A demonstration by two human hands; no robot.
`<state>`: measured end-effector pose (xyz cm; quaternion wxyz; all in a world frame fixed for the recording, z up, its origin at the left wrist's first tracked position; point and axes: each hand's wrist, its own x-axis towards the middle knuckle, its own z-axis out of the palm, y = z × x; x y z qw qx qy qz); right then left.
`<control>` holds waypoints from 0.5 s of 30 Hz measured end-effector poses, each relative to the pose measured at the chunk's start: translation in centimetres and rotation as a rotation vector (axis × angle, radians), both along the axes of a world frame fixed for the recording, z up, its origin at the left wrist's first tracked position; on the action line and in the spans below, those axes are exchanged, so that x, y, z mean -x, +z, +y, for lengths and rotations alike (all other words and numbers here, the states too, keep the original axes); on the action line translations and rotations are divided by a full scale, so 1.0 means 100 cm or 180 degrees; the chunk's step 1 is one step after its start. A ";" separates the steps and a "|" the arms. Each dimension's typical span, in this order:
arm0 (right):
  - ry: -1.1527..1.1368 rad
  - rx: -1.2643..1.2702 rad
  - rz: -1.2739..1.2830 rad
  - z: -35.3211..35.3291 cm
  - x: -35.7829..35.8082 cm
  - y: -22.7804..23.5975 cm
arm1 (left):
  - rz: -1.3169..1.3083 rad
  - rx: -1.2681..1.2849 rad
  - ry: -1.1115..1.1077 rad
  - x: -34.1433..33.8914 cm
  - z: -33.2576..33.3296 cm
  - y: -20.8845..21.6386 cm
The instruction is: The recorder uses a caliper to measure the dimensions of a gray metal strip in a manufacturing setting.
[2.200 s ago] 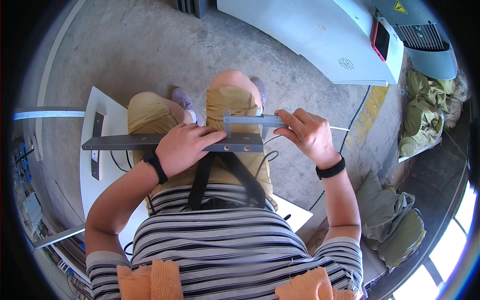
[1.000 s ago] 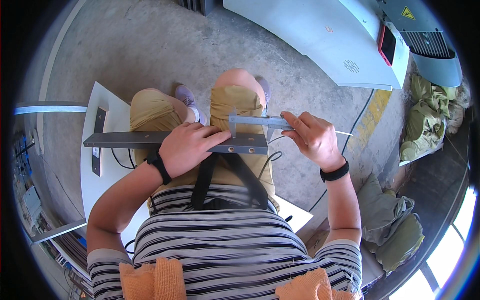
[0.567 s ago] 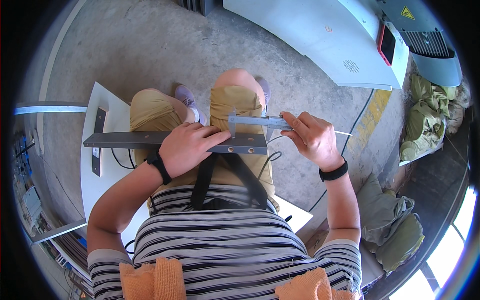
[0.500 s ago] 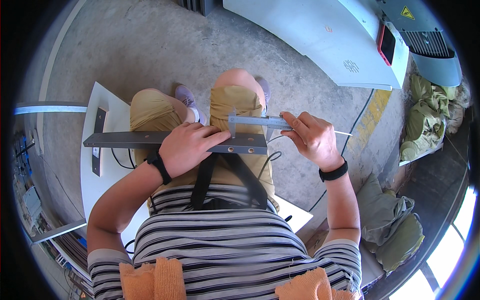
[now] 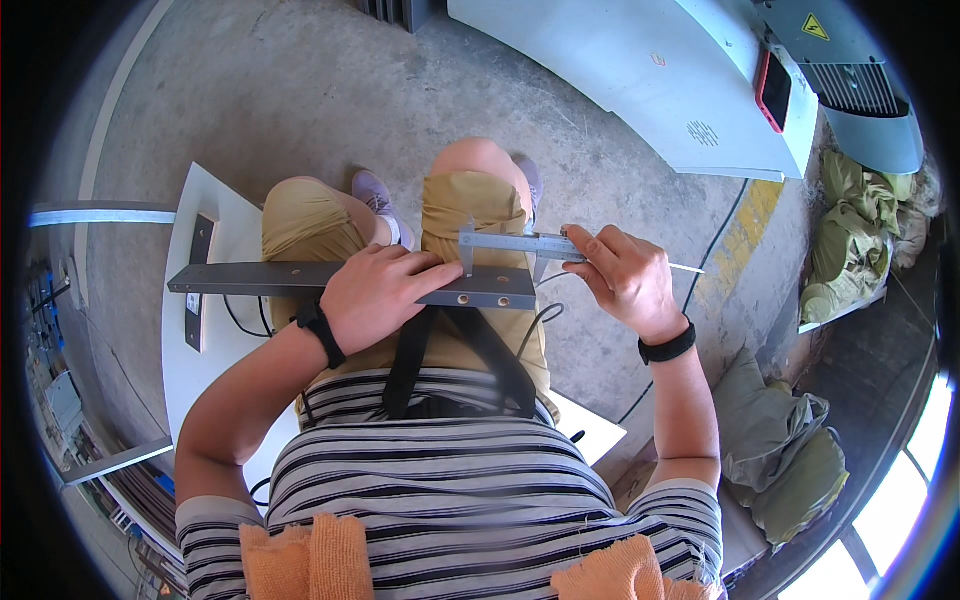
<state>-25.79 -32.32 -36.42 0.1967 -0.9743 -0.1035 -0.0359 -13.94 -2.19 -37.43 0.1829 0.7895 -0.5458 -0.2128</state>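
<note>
A dark grey metal bar [image 5: 235, 277] with several drilled holes lies across my lap. My left hand [image 5: 375, 295] is closed over its middle, the fingertips at its far edge near the caliper. In my right hand [image 5: 625, 275] is a steel vernier caliper [image 5: 505, 242], gripped by the slide end between thumb and fingers. Its jaws point toward me and straddle the right end of the bar; one jaw is beside my left fingertips, the other just past the bar's end. Whether both jaws touch the metal I cannot tell. The caliper's thin depth rod sticks out beyond my right hand.
On the white board [image 5: 190, 400] at my left lies another dark drilled plate [image 5: 200, 260]. A light blue machine casing [image 5: 640, 90] stands ahead right, a red-edged phone [image 5: 773, 90] on it. Cushions [image 5: 770, 420] and crumpled green cloth [image 5: 850, 240] are at right. A black cable [image 5: 715, 245] crosses the floor.
</note>
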 end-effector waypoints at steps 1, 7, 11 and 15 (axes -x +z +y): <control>-0.0011 0.0008 0.0017 0.000 0.000 0.000 | 0.0000 0.0000 0.0000 0.000 0.000 0.000; -0.0002 0.0026 -0.0030 0.001 0.000 0.001 | -0.0035 -0.0006 0.0002 0.000 0.001 0.001; -0.0004 0.0040 -0.0040 0.001 0.000 0.001 | -0.0030 0.0016 0.0010 0.000 0.001 0.000; -0.0006 0.0038 -0.0051 0.002 -0.001 0.001 | -0.0031 0.0018 0.0021 0.000 0.001 -0.001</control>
